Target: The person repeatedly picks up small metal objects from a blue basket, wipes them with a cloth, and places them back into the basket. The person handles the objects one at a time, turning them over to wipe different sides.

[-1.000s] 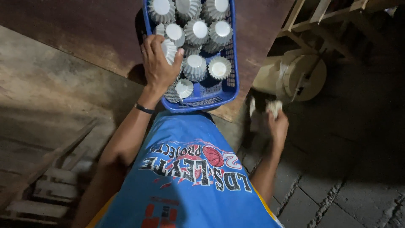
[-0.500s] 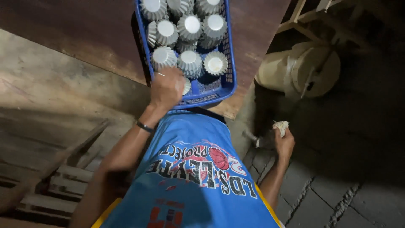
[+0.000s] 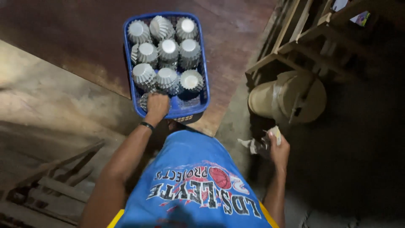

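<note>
1. Left hand [image 3: 157,106] reaches into near left corner of the blue plastic basket [image 3: 204,63], fingers curled down over a fluted metal mould [image 3: 144,101] at the bottom; looks closed on it, though the grip itself is hidden under the knuckles.
2. Basket sits on a dark reddish board [image 3: 236,38], at its near edge, just ahead of the person's torso. Black wristband [image 3: 147,125] on left wrist.
3. Fluted metal moulds [image 3: 168,50] fill most of the basket, stacked upside down in nested piles, rows touching. Near right corner bare, mesh floor showing.
4. Handling, my read: thin sheet metal, light singly, stiff but dentable at the flutes. Smooth and likely slippery; nested ones may stick together. Best taken by pinching the flared rim or cupping the narrow base, not squeezing the wall.
5. Right hand [image 3: 278,148] is low at the side, well apart from basket, closed round a crumpled pale rag [image 3: 256,144]. Soft, limp, no care needed.
6. Pale cylindrical roll [image 3: 270,99] lies under a wooden frame [image 3: 291,46] on the right, near the right hand, not touching.
</note>
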